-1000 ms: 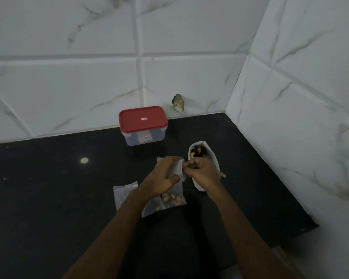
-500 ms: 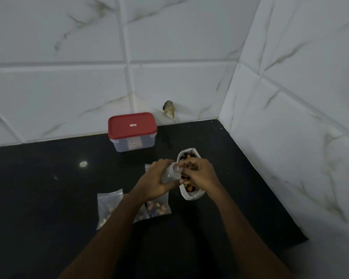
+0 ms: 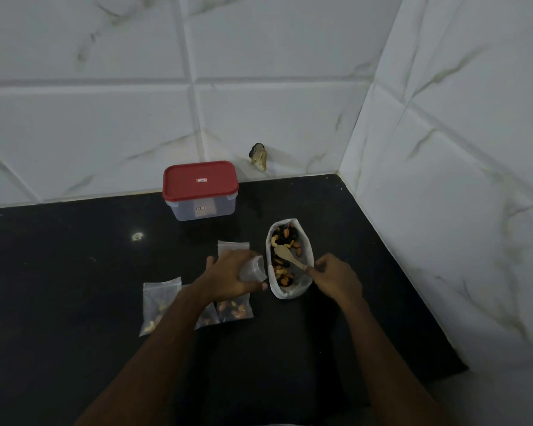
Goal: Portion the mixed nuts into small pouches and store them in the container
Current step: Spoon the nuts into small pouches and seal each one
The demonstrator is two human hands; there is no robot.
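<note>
A white open bag of mixed nuts stands on the black counter. My right hand pinches the handle of a small wooden spoon whose bowl lies over the nuts. Just left of the bag, my left hand grips an empty clear pouch, its mouth turned toward the bag. Filled pouches lie beneath and beside my left wrist: one under the hand, one farther left, and another partly hidden by my forearm. A clear container with a red lid, closed, stands at the back by the wall.
The black counter ends at white marble-look tiled walls behind and to the right, forming a corner. A small dark object is stuck on the back wall near the counter. A pale spot shows on the counter at left.
My right hand has left the pouch's mouth and taken the wooden spoon's handle in the nut bag. My left hand still holds the empty pouch, now apart from the right hand.
</note>
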